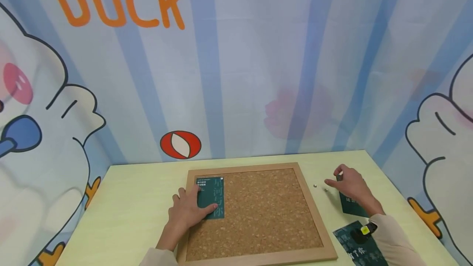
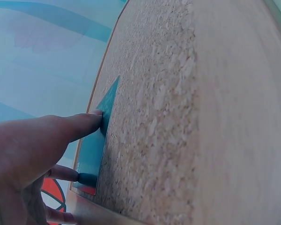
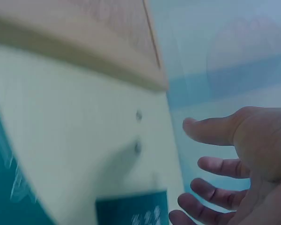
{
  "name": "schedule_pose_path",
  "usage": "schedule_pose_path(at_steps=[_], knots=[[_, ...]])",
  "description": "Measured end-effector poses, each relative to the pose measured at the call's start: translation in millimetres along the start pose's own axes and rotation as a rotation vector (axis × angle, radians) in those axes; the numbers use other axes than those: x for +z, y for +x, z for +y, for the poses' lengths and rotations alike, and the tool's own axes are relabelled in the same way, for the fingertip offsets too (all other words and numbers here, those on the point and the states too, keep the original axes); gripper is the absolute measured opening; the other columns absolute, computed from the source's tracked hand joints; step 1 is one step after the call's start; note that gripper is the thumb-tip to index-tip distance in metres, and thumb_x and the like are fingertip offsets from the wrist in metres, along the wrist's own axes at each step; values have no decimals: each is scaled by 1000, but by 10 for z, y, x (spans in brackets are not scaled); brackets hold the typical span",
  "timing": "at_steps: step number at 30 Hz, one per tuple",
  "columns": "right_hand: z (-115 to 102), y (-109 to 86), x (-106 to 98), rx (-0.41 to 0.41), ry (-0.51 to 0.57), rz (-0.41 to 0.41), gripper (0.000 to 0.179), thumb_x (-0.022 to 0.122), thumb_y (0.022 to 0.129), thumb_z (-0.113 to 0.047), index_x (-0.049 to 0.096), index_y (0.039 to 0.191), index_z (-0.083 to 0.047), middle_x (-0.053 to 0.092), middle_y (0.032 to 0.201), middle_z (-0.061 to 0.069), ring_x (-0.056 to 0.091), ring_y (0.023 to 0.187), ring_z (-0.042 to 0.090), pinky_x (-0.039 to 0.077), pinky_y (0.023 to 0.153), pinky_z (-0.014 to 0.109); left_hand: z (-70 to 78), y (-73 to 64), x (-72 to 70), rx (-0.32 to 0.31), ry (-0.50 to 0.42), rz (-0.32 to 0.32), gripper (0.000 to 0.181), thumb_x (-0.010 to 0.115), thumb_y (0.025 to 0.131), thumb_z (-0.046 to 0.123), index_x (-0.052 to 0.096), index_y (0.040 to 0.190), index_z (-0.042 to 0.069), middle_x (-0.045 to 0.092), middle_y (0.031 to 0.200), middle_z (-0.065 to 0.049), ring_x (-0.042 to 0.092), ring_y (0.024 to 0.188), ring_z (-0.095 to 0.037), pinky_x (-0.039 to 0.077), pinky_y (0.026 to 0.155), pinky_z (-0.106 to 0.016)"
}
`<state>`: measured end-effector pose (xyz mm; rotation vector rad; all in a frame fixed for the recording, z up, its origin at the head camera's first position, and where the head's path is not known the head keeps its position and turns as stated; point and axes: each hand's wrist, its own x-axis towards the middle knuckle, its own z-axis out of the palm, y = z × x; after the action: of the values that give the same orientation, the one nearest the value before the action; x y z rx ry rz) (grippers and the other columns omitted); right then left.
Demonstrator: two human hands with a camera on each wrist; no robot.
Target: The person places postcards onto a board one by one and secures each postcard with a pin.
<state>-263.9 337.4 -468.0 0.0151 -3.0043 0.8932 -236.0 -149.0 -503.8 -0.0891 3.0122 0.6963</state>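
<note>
Left hand (image 1: pixel 186 210): was spread open, touched the green card (image 1: pixel 215 194).
Green card: lay on the cork board (image 1: pixel 267 216), lower middle of the frame.
Right hand (image 1: pixel 352 184): was loosely open, held nothing, near another card (image 1: pixel 350 206), lower right.
Shiny bits (image 1: pixel 315 186): lay lower right too.

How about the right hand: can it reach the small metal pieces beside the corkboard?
Probably yes: the right hand is close by, its fingers look empty, and nothing covers the small metal pieces.
</note>
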Motion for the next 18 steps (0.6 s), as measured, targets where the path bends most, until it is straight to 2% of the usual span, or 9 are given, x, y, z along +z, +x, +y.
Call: schedule_pose_path(at_steps=[4,9,14,18], knots=[[268,-59,-14,64,-62,5,50,75,95,-29,49,109,11,54,91,24,52,75,32,45,64,45,6,-4,-8,7,-1,1,92,82,79,64,52,145,9,49,123,-29,48,110,-46,50,78,-68],[505,-135,-11,222,-144,-20,70,76,92,-38,41,117,18,46,106,41,54,92,55,48,73,63,27,-13,-21,3,-4,-5,93,82,78,64,51,146,9,49,124,-29,47,110,-47,49,80,-68],[551,-177,-16,358,-162,-33,102,77,89,-51,27,133,26,35,120,52,44,108,69,43,85,74,31,-17,-30,-1,-10,-12,94,83,78,64,50,147,9,48,125,-30,47,111,-47,49,81,-68],[524,-187,-45,411,-159,-34,110,78,87,-53,22,135,30,36,124,54,43,112,70,41,90,74,37,-21,-35,-1,-14,-12,94,83,78,63,50,147,9,48,124,-29,47,110,-46,49,81,-68]])
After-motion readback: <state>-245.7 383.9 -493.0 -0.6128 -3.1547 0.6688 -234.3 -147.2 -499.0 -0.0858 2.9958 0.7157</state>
